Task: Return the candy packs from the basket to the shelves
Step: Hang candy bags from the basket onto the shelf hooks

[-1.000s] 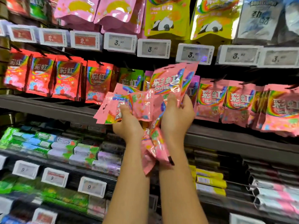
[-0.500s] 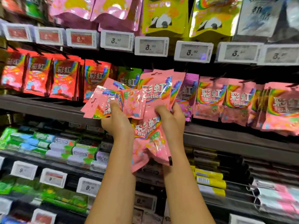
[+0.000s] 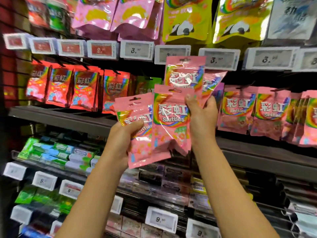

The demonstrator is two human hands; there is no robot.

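Raised and squared up since half a second ago: pink Skittles packs (image 3: 171, 121) now upright and fanned in front of the shelves, no longer sagging between the wrists. Left hand (image 3: 125, 134) curled round the lower left packs, thumb laid across the front of one. Right hand (image 3: 202, 115) clamped on the packs further right, thumb on the front pack and fingers behind, with the tallest pack (image 3: 184, 74) lifted up against the price tags (image 3: 219, 59). Behind the right hand, hanging on pegs, a row of matching pink packs (image 3: 267, 114), partly hidden by the wrist and the held fan. To the left, a row of red Skittles packs (image 3: 82, 90) above a dark shelf edge (image 3: 60, 117). Higher up, yellow panda bags (image 3: 187, 19) and pink pouches (image 3: 116, 14). Lower down, green and blue gum boxes (image 3: 51, 150) behind the left forearm, and more price tags (image 3: 161, 219) near the bottom. No basket within view.
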